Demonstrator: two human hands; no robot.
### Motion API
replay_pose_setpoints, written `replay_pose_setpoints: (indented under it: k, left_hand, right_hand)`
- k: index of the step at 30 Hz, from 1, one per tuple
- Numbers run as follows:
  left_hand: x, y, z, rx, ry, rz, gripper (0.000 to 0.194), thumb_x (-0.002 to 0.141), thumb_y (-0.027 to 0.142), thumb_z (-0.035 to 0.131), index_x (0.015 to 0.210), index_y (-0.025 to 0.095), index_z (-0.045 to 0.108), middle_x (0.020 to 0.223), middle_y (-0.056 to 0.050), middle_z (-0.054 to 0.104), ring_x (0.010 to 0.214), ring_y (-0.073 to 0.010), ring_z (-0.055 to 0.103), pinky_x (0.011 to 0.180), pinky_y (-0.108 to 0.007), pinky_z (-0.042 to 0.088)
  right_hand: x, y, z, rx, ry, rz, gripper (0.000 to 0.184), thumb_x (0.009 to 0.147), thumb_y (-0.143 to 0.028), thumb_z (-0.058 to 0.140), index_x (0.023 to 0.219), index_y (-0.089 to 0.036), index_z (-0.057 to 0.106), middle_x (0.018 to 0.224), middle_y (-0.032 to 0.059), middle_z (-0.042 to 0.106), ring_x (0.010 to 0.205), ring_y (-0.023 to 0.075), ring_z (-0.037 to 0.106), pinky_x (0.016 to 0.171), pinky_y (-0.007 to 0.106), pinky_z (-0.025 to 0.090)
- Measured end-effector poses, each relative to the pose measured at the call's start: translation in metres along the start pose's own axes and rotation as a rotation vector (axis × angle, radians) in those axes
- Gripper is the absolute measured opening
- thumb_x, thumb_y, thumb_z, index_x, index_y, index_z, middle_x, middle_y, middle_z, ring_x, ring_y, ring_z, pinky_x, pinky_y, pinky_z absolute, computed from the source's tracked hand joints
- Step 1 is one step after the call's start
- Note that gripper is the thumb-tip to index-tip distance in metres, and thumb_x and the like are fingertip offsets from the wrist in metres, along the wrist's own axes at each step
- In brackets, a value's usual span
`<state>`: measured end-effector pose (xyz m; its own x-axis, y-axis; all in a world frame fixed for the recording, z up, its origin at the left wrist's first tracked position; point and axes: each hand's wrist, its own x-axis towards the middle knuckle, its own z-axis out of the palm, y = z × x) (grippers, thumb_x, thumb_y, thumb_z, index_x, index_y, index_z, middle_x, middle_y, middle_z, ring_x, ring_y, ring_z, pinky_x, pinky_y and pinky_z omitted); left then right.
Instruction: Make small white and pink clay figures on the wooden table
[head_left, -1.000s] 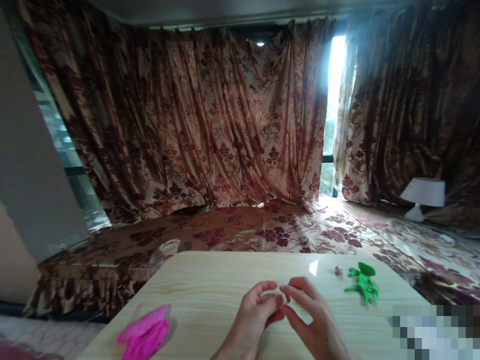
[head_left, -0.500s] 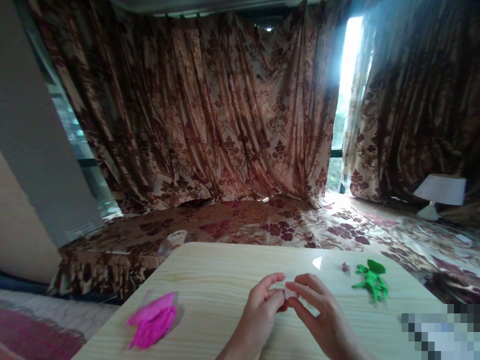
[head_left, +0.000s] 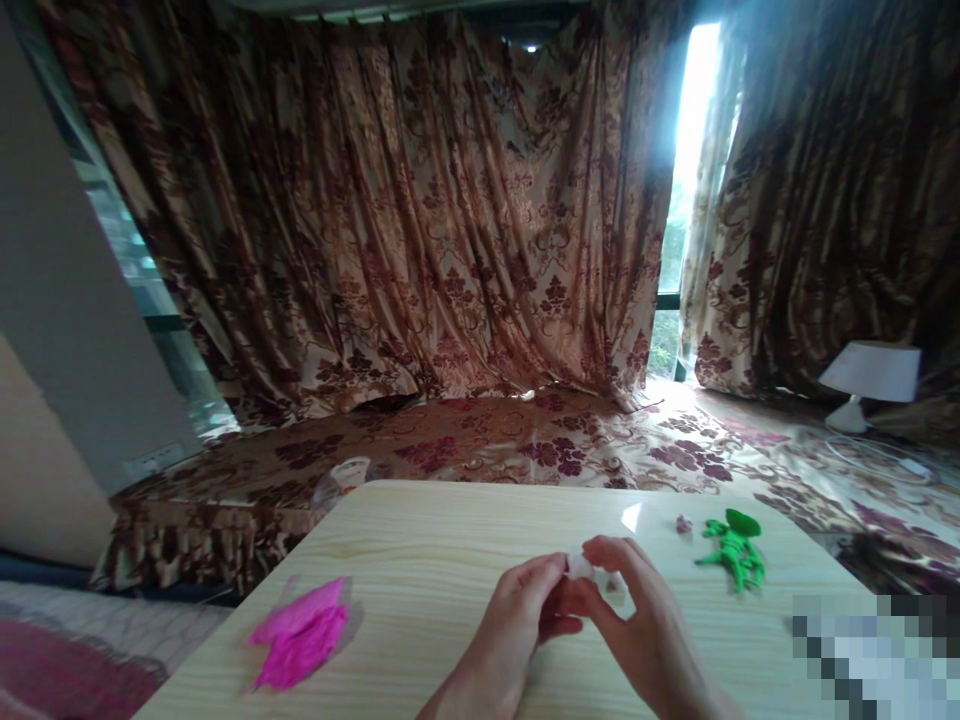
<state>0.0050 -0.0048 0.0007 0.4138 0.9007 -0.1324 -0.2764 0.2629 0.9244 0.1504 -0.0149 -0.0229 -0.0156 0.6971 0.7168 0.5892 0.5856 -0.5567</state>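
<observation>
A small whitish piece [head_left: 580,567], too small to identify, is pinched between my two hands above the pale wooden table [head_left: 420,540]. My left hand [head_left: 521,605] closes its thumb and forefinger on the piece's left side, with the other fingers curled beneath. On the right side, my right hand [head_left: 645,620] has its thumb and forefinger bent round the piece, leaving a gap through which the tabletop shows. Farther right lie a tiny pinkish lump [head_left: 683,523] and a bright green figure [head_left: 735,550] with thin limbs and a rounded top.
Crumpled bright pink material [head_left: 304,635], partly in clear plastic, lies at the table's left. Behind the table, a clear container [head_left: 345,480] and a white lamp [head_left: 870,375] stand on a cloth-covered ledge [head_left: 480,440]. Patterned curtains [head_left: 480,220] hang beyond. The lower right corner is pixelated.
My right fingers have risen and bent more around the whitish piece, which shows more clearly now. My left forefinger has come down toward its thumb. The view has shifted slightly.
</observation>
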Motion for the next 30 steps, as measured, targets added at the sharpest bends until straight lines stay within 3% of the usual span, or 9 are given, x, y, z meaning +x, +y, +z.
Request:
replay_pose_setpoints:
  k: [4, 9, 13, 18, 21, 24, 27, 30]
  left_hand:
    - [0.001, -0.004, -0.001, -0.223, -0.058, -0.042, 0.027, 0.078, 0.032, 0.057, 0.091, 0.010, 0.064, 0.084, -0.010, 0.066, 0.073, -0.0146, 0.060, 0.071, -0.027, 0.047]
    - [0.007, -0.006, -0.007, -0.432, 0.053, -0.102, 0.026, 0.076, 0.025, 0.060, 0.097, 0.009, 0.061, 0.081, -0.008, 0.064, 0.067, -0.0114, 0.059, 0.061, -0.022, 0.048]
    - [0.012, -0.003, -0.014, -0.520, 0.088, -0.114, 0.019, 0.076, 0.018, 0.057, 0.093, 0.008, 0.059, 0.080, -0.006, 0.061, 0.066, -0.0107, 0.059, 0.068, -0.025, 0.049]
    - [0.013, 0.001, -0.018, -0.530, 0.036, -0.096, 0.009, 0.076, 0.015, 0.052, 0.084, 0.012, 0.055, 0.057, 0.004, 0.045, 0.049, -0.0055, 0.047, 0.051, -0.019, 0.042]
    - [0.011, 0.001, -0.017, -0.469, 0.057, -0.053, 0.015, 0.078, 0.027, 0.052, 0.083, 0.013, 0.054, 0.046, 0.009, 0.028, 0.037, -0.0031, 0.028, 0.038, -0.016, 0.026]
    - [0.009, 0.002, -0.015, -0.386, 0.079, -0.017, 0.020, 0.077, 0.028, 0.054, 0.092, 0.015, 0.053, 0.044, 0.012, 0.017, 0.034, -0.0029, 0.015, 0.035, -0.016, 0.012]
    - [0.008, 0.002, -0.013, -0.335, 0.073, 0.000, 0.027, 0.075, 0.025, 0.056, 0.101, 0.017, 0.052, 0.045, 0.012, 0.018, 0.035, -0.0031, 0.014, 0.036, -0.016, 0.011]
    - [0.006, -0.005, -0.008, -0.338, 0.067, -0.045, 0.039, 0.074, 0.022, 0.057, 0.112, 0.019, 0.049, 0.050, 0.009, 0.035, 0.038, -0.0028, 0.027, 0.038, -0.015, 0.020]
  right_hand:
    - [0.000, -0.006, 0.001, -0.035, -0.038, -0.057, 0.015, 0.081, -0.016, 0.052, 0.092, -0.022, 0.060, 0.089, 0.0063, 0.056, 0.084, 0.0199, 0.054, 0.071, 0.033, 0.049]
    - [0.000, -0.015, -0.002, -0.009, -0.186, -0.126, 0.028, 0.081, -0.017, 0.054, 0.108, -0.024, 0.058, 0.091, 0.0062, 0.056, 0.085, 0.0198, 0.053, 0.071, 0.033, 0.049]
    - [0.000, -0.014, -0.003, 0.058, -0.127, -0.064, 0.031, 0.086, -0.016, 0.046, 0.116, -0.022, 0.052, 0.098, 0.0081, 0.056, 0.089, 0.0182, 0.054, 0.076, 0.031, 0.048]
    - [-0.004, -0.006, 0.001, 0.072, -0.153, -0.035, 0.030, 0.088, -0.016, 0.040, 0.115, -0.019, 0.053, 0.091, 0.0075, 0.057, 0.077, 0.0153, 0.057, 0.067, 0.026, 0.048]
    - [-0.009, -0.006, 0.005, 0.023, -0.199, -0.035, 0.029, 0.088, -0.016, 0.040, 0.113, -0.020, 0.054, 0.085, 0.0056, 0.058, 0.070, 0.0144, 0.056, 0.064, 0.026, 0.047]
    - [-0.012, -0.007, 0.008, 0.001, -0.228, -0.040, 0.029, 0.088, -0.016, 0.040, 0.113, -0.021, 0.054, 0.081, 0.0043, 0.058, 0.068, 0.0140, 0.056, 0.062, 0.025, 0.046]
    - [-0.012, -0.006, 0.010, 0.014, -0.219, -0.042, 0.030, 0.088, -0.015, 0.039, 0.114, -0.021, 0.053, 0.082, 0.0047, 0.058, 0.069, 0.0142, 0.056, 0.063, 0.025, 0.046]
    - [-0.010, -0.006, 0.008, 0.035, -0.139, -0.030, 0.030, 0.089, -0.015, 0.038, 0.114, -0.021, 0.053, 0.091, 0.0068, 0.058, 0.081, 0.0163, 0.057, 0.071, 0.028, 0.049]
